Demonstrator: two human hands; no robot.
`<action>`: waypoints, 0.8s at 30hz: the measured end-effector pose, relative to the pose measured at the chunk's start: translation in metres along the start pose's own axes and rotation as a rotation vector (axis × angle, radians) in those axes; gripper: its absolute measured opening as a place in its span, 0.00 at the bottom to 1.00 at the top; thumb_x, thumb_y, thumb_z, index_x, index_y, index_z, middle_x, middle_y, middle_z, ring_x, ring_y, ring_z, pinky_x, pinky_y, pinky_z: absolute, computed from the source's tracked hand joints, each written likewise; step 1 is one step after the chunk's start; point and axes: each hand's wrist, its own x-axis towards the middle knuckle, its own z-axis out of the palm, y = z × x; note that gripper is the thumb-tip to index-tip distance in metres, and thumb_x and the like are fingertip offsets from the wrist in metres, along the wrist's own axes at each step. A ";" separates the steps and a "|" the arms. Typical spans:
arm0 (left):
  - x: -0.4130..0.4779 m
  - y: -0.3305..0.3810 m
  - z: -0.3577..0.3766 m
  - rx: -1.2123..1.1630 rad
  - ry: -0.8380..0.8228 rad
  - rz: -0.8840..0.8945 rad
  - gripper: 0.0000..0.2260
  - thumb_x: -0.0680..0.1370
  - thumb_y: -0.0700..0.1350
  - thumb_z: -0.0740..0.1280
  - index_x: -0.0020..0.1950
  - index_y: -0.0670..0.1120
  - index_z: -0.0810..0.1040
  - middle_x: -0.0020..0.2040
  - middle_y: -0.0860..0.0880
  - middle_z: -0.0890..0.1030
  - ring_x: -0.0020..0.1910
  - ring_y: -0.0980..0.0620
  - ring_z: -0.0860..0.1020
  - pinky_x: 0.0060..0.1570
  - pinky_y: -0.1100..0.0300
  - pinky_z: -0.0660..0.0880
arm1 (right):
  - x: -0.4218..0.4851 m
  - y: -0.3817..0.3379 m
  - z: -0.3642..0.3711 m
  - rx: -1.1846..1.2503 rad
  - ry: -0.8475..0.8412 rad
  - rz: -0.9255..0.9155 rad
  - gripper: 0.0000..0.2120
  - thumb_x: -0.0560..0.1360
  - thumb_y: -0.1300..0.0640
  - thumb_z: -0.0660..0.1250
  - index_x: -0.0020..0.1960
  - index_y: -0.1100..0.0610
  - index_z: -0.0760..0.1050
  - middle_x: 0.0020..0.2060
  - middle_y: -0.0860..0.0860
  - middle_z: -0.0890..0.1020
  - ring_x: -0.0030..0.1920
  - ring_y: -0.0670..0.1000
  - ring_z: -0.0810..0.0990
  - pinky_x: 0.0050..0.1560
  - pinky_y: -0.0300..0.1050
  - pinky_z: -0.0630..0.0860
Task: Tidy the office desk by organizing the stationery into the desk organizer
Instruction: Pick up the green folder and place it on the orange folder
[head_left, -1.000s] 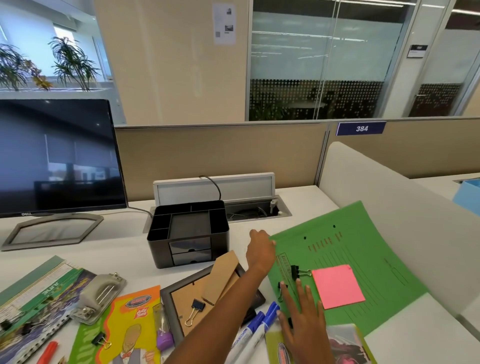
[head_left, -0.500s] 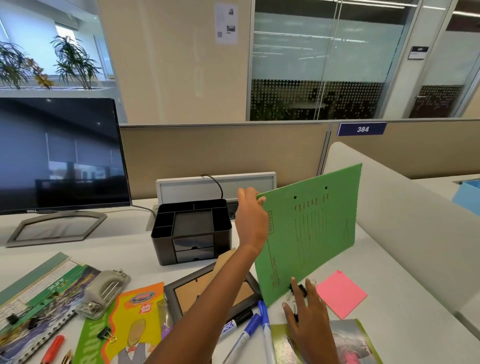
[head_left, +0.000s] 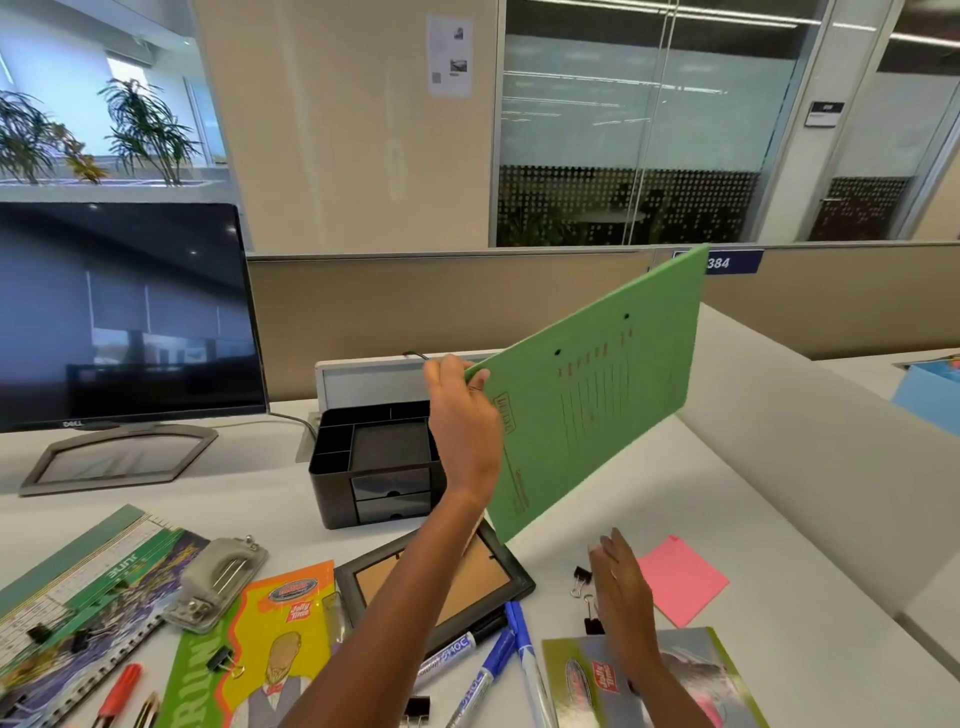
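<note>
My left hand (head_left: 465, 431) has its fingers curled round one corner of the flat green card file folder (head_left: 597, 395), with the thumb on the face toward me. It holds the folder in the air just right of the black plastic desk organizer (head_left: 332, 493), above its rim. The folder's long axis climbs away from the organizer, up and to the right. Its lowest corner hangs over the black picture frame (head_left: 519, 577), which lies just in front of the organizer with its brown backing showing.

My right hand (head_left: 621, 587) is open, fingers straight and close together, with nothing in it. It hangs low over the white desk (head_left: 779, 649), in front of the organizer and well to its right (whether it brushes the surface I cannot tell). Two small black binder clips (head_left: 581, 578) with wire handles lie just beside its thumb edge, on the side toward the organizer. A square pink sticky-note pad (head_left: 680, 579) lies just beside it on the side away from the organizer.

I judge the clips are the next things to put away, and my right hand is much the nearer to them. From there the organizer's open compartments lie up and to the left, past the frame. My left hand is closer to the organizer but is taken up by the folder, which looks too broad for any compartment.
</note>
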 end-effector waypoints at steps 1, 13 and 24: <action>0.001 -0.002 -0.004 -0.016 0.016 -0.047 0.07 0.80 0.37 0.58 0.42 0.42 0.67 0.45 0.48 0.67 0.34 0.61 0.67 0.34 0.66 0.60 | 0.005 -0.007 0.001 0.132 -0.016 0.058 0.24 0.79 0.56 0.58 0.72 0.61 0.58 0.68 0.59 0.68 0.68 0.56 0.68 0.65 0.43 0.62; 0.008 -0.051 -0.050 -0.128 0.043 -0.574 0.05 0.80 0.41 0.57 0.46 0.42 0.68 0.44 0.44 0.73 0.42 0.49 0.73 0.37 0.58 0.70 | 0.024 -0.043 0.002 0.617 -0.033 0.092 0.15 0.77 0.62 0.60 0.62 0.53 0.69 0.47 0.52 0.81 0.45 0.55 0.80 0.38 0.48 0.81; 0.031 -0.085 -0.123 0.031 -0.137 -0.557 0.09 0.78 0.39 0.62 0.55 0.42 0.80 0.46 0.48 0.79 0.45 0.50 0.74 0.46 0.58 0.67 | 0.013 -0.066 0.027 0.535 -0.047 0.007 0.17 0.76 0.66 0.61 0.61 0.52 0.70 0.42 0.49 0.81 0.42 0.53 0.80 0.35 0.43 0.81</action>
